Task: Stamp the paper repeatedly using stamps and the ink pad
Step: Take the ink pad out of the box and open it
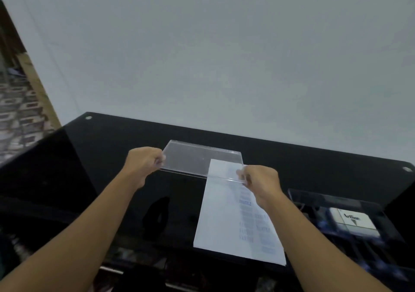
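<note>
While both hands pinch the clear rectangular plastic lid (202, 161) by its short ends, I read each grip as pressed together on it: my left hand (143, 163) has fingers curled over the left edge, my right hand (260, 181) clamps the near right corner. The lid hangs level above the glossy black glass table (112, 148), its right part over the far end of the white sheet of paper (226, 222).

I judge the lid light, stiff and slick, so end holds like these suit it; a one-handed pinch could let it twist or slip.

The paper lies flat on the table, printed with faint blue rows of stamp marks down its right half. It will be limp and easy to shift, so it wants a flat palm to pin it.

To the right sits the open clear plastic box (350, 222), blurred, with a white label inside; I cannot pick out stamps or an ink pad.

Open table lies left of the paper and behind the lid. The near edge runs just under the sheet's lower border.
</note>
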`<state>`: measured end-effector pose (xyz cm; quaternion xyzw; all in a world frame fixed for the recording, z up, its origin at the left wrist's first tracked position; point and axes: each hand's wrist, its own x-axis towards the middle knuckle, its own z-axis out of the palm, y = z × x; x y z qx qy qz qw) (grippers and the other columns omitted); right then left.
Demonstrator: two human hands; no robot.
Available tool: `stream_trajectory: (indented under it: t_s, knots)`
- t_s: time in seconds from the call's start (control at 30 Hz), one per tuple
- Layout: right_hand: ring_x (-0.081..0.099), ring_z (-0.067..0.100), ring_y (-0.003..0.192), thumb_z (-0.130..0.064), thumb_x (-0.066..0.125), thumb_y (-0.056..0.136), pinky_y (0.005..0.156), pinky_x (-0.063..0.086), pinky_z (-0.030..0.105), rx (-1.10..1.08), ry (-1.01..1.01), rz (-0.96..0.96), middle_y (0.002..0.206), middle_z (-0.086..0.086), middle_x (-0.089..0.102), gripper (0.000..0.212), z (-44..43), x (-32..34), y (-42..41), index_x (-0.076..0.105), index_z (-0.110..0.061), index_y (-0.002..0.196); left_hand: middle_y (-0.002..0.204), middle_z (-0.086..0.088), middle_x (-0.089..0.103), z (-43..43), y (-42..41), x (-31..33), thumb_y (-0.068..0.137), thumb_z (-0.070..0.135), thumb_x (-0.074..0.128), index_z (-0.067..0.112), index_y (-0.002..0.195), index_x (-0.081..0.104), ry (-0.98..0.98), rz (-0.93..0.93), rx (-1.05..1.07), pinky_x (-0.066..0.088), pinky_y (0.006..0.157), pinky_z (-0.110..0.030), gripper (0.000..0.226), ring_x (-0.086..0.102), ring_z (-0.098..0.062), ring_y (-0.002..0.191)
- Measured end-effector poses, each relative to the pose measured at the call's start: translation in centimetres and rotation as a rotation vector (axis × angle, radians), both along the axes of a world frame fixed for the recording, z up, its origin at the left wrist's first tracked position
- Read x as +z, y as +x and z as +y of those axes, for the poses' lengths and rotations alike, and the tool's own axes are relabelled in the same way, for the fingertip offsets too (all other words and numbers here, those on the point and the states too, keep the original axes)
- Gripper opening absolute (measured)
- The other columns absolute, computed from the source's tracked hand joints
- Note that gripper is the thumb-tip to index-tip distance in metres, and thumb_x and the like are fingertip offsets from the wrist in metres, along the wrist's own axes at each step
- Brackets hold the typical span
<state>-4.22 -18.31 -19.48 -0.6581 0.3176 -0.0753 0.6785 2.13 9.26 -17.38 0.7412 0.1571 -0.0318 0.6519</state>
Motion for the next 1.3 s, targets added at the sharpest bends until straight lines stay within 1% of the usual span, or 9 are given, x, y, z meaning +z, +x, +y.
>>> stream_trajectory:
  t_s: [0.1, 0.27, 0.47, 0.67, 0.83, 1.03, 1.13, 1.2, 1.3]
  knots:
    - [0.072, 0.022, 0.077, 0.007, 0.053, 0.075, 0.063, 0.047, 0.028, 0.01, 0.011, 0.006, 0.066, 0.008, 0.067, 0.033, 2.3, -1.2, 1.2, 0.055, -0.01, 0.047, 0.092, -0.012, 0.068, 1.0, 1.4, -1.2, 0.079, -0.008, 0.061, -0.007, 0.091, 0.07, 0.019, 0.021, 0.069, 0.06, 0.084, -0.04, 0.015, 0.065, -0.021, 0.084]
    - [0.056, 0.024, 0.067, 0.011, 0.051, 0.076, 0.065, 0.052, 0.033, 0.056, -0.001, 0.037, 0.067, 0.013, 0.058, 0.018, 5.1, -3.2, 3.5, 0.058, -0.001, 0.063, 0.08, -0.011, 0.067, 3.2, 4.0, -3.8, 0.078, 0.0, 0.06, 0.005, 0.088, 0.073, 0.033, 0.076, 0.157, 0.043, 0.057, -0.033, 0.018, 0.055, -0.022, 0.07]
    - [0.05, 0.021, 0.06, 0.008, 0.051, 0.078, 0.066, 0.054, 0.034, 0.124, -0.08, 0.053, 0.067, 0.011, 0.054, 0.022, 7.0, -4.6, 5.6, 0.06, -0.005, 0.063, 0.074, -0.008, 0.061, 5.2, 6.3, -6.1, 0.073, -0.001, 0.055, 0.012, 0.079, 0.074, 0.059, 0.115, 0.2, 0.036, 0.049, -0.029, 0.023, 0.05, -0.021, 0.067]
    - [0.055, 0.017, 0.059, 0.007, 0.051, 0.084, 0.072, 0.062, 0.04, 0.17, -0.149, 0.062, 0.068, 0.01, 0.06, 0.025, 8.0, -5.3, 7.0, 0.065, -0.004, 0.067, 0.077, -0.01, 0.058, 5.5, 7.6, -7.0, 0.081, 0.007, 0.055, 0.011, 0.077, 0.065, 0.125, 0.075, 0.235, 0.035, 0.05, -0.03, 0.011, 0.05, -0.023, 0.07]
    - [0.05, 0.021, 0.06, 0.008, 0.046, 0.079, 0.061, 0.046, 0.033, 0.239, -0.186, 0.077, 0.072, 0.012, 0.055, 0.023, 8.6, -6.0, 7.5, 0.061, -0.006, 0.07, 0.071, -0.005, 0.066, 6.0, 7.6, -7.6, 0.077, 0.013, 0.052, 0.014, 0.063, 0.063, 0.235, 0.049, 0.195, 0.043, 0.056, -0.03, 0.018, 0.07, -0.029, 0.077]
    - [0.047, 0.024, 0.07, 0.0, 0.051, 0.082, 0.062, 0.046, 0.037, 0.3, -0.305, 0.106, 0.074, 0.01, 0.051, 0.025, 9.1, -7.0, 7.2, 0.063, 0.014, 0.099, 0.084, 0.003, 0.063, 6.1, 7.3, -8.1, 0.088, 0.019, 0.053, 0.013, 0.088, 0.068, 0.453, 0.0, 0.148, 0.04, 0.058, -0.029, 0.016, 0.052, -0.014, 0.07]
    - [0.046, 0.025, 0.071, -0.002, 0.052, 0.085, 0.064, 0.051, 0.042, 0.33, -0.314, 0.111, 0.076, 0.01, 0.05, 0.021, 9.3, -6.7, 7.3, 0.062, 0.014, 0.094, 0.087, 0.003, 0.063, 6.5, 7.5, -8.3, 0.089, 0.023, 0.054, 0.015, 0.097, 0.07, 0.502, 0.002, 0.156, 0.039, 0.058, -0.029, 0.019, 0.052, -0.011, 0.071]
    - [0.045, 0.025, 0.07, -0.003, 0.052, 0.085, 0.063, 0.048, 0.038, 0.357, -0.315, 0.115, 0.075, 0.011, 0.048, 0.012, 9.5, -6.5, 7.3, 0.06, 0.003, 0.078, 0.094, -0.001, 0.066, 6.7, 7.5, -8.4, 0.089, 0.026, 0.055, 0.015, 0.099, 0.07, 0.518, 0.005, 0.153, 0.04, 0.064, -0.031, 0.021, 0.054, -0.014, 0.076]
    - [0.043, 0.025, 0.068, -0.003, 0.052, 0.083, 0.062, 0.043, 0.036, 0.394, -0.296, 0.105, 0.074, 0.011, 0.045, 0.012, 10.0, -6.4, 7.4, 0.056, -0.011, 0.075, 0.1, -0.002, 0.066, 7.2, 7.7, -8.6, 0.088, 0.028, 0.054, 0.017, 0.104, 0.07, 0.54, 0.02, 0.137, 0.042, 0.072, -0.032, 0.025, 0.058, -0.022, 0.088]
